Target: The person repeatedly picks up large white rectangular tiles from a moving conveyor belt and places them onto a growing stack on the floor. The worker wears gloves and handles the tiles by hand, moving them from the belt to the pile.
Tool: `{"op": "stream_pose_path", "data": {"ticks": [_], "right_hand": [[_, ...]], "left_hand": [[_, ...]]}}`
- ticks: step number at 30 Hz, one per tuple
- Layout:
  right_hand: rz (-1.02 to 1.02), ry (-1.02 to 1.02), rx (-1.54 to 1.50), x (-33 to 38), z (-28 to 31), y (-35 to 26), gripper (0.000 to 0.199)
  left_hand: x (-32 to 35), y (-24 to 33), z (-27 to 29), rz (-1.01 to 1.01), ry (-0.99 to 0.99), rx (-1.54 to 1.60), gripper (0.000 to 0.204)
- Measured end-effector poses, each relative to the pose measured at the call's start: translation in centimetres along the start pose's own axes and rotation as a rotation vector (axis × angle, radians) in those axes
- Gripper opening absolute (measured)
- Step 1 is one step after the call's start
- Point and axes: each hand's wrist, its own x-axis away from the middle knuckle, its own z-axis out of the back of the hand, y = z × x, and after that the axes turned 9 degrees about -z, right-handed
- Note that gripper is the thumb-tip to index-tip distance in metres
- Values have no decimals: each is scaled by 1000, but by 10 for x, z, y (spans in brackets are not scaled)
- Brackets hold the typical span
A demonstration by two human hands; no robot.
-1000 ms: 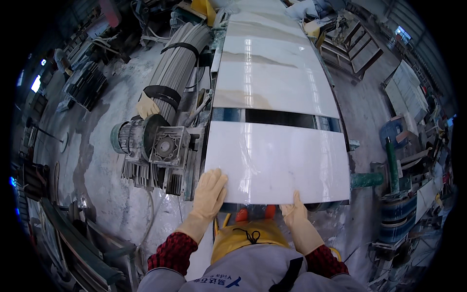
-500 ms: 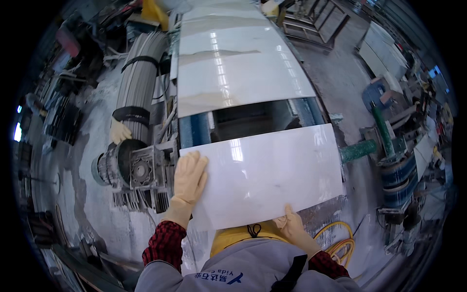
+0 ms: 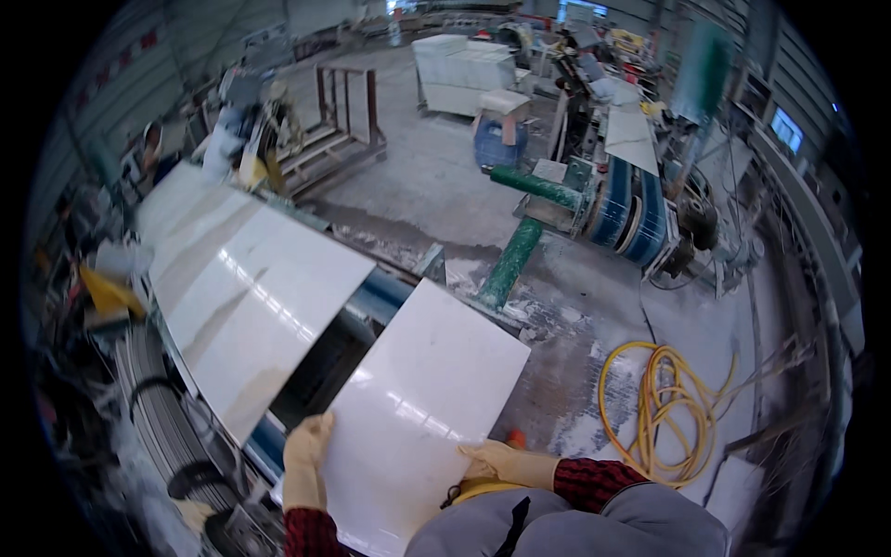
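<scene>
I hold a glossy white stone slab (image 3: 422, 395), lifted off the conveyor and angled toward the right. My left hand (image 3: 306, 448), in a pale rubber glove, grips its left edge. Gloved too, my right hand (image 3: 506, 461) holds the near edge just in front of my body. A second, larger white slab (image 3: 251, 306) with grey veining lies on the conveyor line to the left, with a dark gap between the two slabs.
A coiled yellow hose (image 3: 664, 408) lies on the wet concrete floor at right. A green pipe frame (image 3: 515, 251) and a blue belt machine (image 3: 631, 209) stand beyond. A rusty metal rack (image 3: 343, 121) and stacked white blocks (image 3: 464, 70) are farther back. Conveyor rollers and cables (image 3: 158, 427) line the left.
The slab has come off the conveyor and swung to the right with both hands on it; the view has turned right, and the gap to the other slab has widened.
</scene>
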Motion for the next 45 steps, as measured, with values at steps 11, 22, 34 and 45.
{"op": "stream_pose_path", "data": {"ticks": [11, 22, 34, 45], "right_hand": [[160, -153, -5, 73, 37, -57, 50], [888, 206, 91, 198, 252, -288, 42], [795, 639, -370, 300, 483, -371, 60], [1183, 875, 176, 129, 711, -318, 69]], "left_hand": [[78, 122, 33, -42, 371, 9, 53], [-33, 352, -111, -409, 480, 419, 58], [-126, 564, -356, -134, -89, 989, 61], [-220, 682, -466, -156, -352, 139, 78]]}}
